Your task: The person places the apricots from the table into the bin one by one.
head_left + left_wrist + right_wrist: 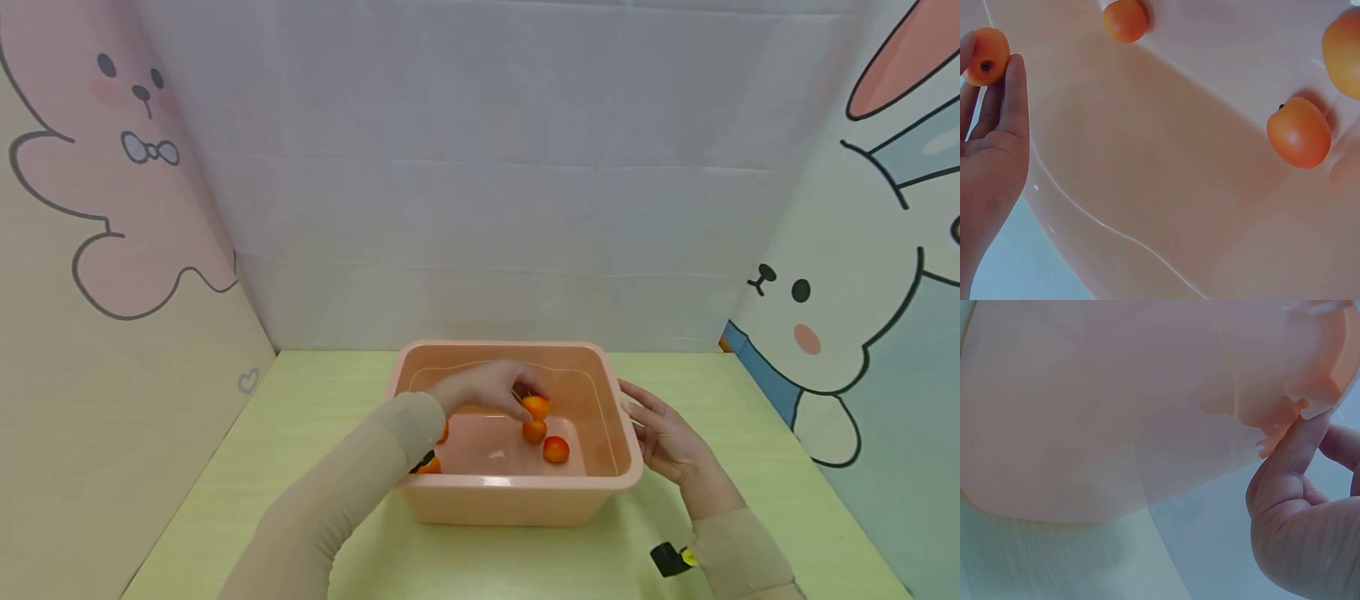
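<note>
My left hand (498, 387) reaches into a pink plastic bin (510, 500) and pinches a small orange fruit, apricot-like (991, 56), with a dark stem spot facing the left wrist view. The held fruit (536, 407) appears just above another orange fruit (535, 431) in the head view. A redder fruit (556, 450) lies on the bin floor nearby. More fruit (429, 465) shows at the bin's left side, partly hidden by my left forearm. My right hand (671, 437) holds the bin's right rim from outside, its fingers at the orange edge (1335, 369).
The bin stands on a pale yellow-green table (330, 375). A white sheet (480, 183) hangs behind it. Side panels carry a pink bear drawing (150, 225) and a white rabbit drawing (840, 317). A black device (670, 559) sits beside my right sleeve.
</note>
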The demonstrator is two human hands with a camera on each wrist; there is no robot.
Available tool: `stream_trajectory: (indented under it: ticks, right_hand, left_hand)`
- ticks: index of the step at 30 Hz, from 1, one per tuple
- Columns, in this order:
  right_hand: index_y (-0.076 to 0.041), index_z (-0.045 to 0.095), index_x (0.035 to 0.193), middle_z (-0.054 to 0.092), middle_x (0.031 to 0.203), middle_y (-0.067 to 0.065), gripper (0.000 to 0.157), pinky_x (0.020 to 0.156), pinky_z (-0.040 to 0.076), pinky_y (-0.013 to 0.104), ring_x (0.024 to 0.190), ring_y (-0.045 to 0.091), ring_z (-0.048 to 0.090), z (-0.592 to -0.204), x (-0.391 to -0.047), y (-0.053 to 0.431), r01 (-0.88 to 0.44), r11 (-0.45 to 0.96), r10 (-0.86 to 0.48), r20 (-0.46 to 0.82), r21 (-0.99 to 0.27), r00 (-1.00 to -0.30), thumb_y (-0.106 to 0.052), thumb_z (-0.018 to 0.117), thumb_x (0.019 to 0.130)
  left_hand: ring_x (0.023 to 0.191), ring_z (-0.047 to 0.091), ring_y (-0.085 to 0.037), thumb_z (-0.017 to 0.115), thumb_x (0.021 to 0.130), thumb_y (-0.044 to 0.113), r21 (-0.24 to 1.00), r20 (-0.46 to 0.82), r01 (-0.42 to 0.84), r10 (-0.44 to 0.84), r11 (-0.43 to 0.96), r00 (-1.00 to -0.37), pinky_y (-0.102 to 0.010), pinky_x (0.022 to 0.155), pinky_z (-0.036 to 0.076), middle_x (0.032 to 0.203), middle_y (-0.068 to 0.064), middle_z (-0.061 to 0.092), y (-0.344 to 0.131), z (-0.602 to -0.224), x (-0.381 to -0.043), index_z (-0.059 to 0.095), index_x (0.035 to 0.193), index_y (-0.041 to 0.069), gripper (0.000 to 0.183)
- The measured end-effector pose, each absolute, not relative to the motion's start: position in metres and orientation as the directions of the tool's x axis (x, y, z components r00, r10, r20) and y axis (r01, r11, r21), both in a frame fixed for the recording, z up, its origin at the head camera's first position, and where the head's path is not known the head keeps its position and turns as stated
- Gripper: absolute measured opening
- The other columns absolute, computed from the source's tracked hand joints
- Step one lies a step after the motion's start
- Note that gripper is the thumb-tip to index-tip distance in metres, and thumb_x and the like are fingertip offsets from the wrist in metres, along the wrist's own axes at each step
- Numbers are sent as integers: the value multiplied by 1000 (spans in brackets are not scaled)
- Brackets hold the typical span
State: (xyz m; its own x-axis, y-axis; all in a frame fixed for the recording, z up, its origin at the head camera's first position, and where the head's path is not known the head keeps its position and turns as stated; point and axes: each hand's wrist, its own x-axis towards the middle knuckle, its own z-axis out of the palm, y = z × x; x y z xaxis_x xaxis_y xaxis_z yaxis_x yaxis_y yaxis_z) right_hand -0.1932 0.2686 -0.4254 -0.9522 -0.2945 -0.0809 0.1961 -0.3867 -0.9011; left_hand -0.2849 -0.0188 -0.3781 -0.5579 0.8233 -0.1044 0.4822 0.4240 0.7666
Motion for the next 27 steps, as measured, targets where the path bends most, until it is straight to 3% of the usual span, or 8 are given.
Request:
stream_trajectory:
  ticks: [15,22,27]
  right_hand:
    - [-29,68,120,70,108,0,29,75,58,26,90,13,69,-425,-194,268,196,-396,-298,-76,-897,-952,-13,48,106]
    - [-29,67,121,71,109,0,29,72,58,25,88,13,70,-425,-194,269,194,-392,-298,-76,-899,-952,-14,48,106]
    - [-29,68,121,71,109,0,29,72,58,26,88,13,70,-425,-195,268,198,-387,-294,-83,-901,-952,-14,48,106]
  left_hand:
    - [90,65,-16,77,83,-2,779,-170,426,810,459,-562,-24,84,55,103,-1,69,-20,-383,-284,69,117,2,35]
    - [104,64,-27,76,84,0,774,-170,426,802,468,-572,-26,90,53,121,-18,65,-22,-385,-286,64,123,-5,41]
    - [108,62,-25,77,86,5,782,-154,416,790,465,-594,-26,93,51,124,-17,64,-24,-381,-286,63,126,-3,44]
